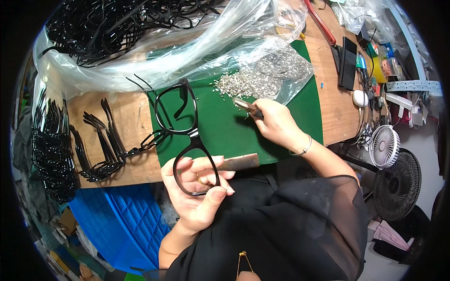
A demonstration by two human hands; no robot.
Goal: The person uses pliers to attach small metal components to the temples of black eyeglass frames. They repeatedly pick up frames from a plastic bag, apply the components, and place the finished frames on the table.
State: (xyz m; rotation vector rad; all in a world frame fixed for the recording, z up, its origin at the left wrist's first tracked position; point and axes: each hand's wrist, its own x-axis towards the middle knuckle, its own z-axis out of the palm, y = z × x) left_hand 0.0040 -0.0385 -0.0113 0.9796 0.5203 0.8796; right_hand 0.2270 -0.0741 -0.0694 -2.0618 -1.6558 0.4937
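My left hand (197, 208) is closed on a black eyeglass frame (194, 133), with thumb and fingers at its near rim. The frame is tilted up over the green mat (215, 136), and one temple folds across the far rim. In my right hand (280, 124) is a pair of pliers (246, 107), its jaws at the near edge of a pile of tiny metallic pieces (234, 85). Whether the jaws grip a piece is too small to tell. The pile spills from a clear plastic bag (295, 70) that holds many more.
Black eyeglass frames (101, 166) lie stacked on the left. A large clear plastic bag (173, 63) with more frames (108, 28) spans the back. A worn brownish bar (241, 162) sits at the mat's near edge. Farther right are a phone (347, 63), red-handled tool (321, 23) and fans (384, 146).
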